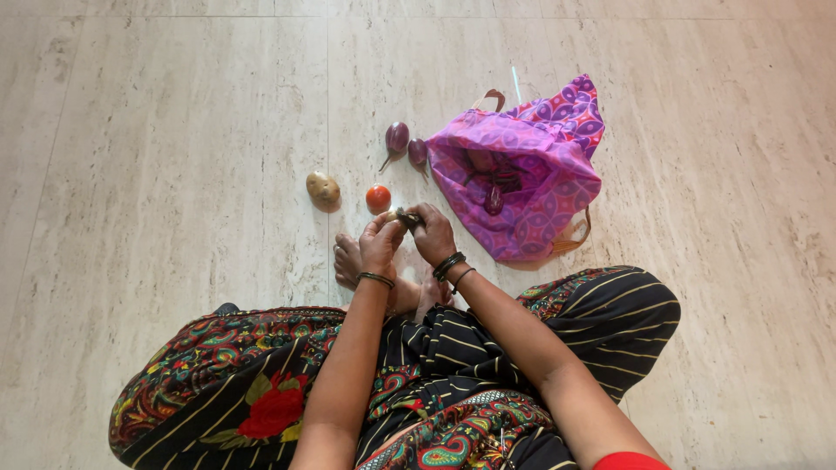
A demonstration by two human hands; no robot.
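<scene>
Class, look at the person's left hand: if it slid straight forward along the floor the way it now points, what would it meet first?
Most likely the tomato, lying just beyond the left hand. The potato sits off to the side. Depth is hard to judge from above.

Bright, even daylight, soft short shadows, sharp pic, slight wide-angle edge stretch.
</scene>
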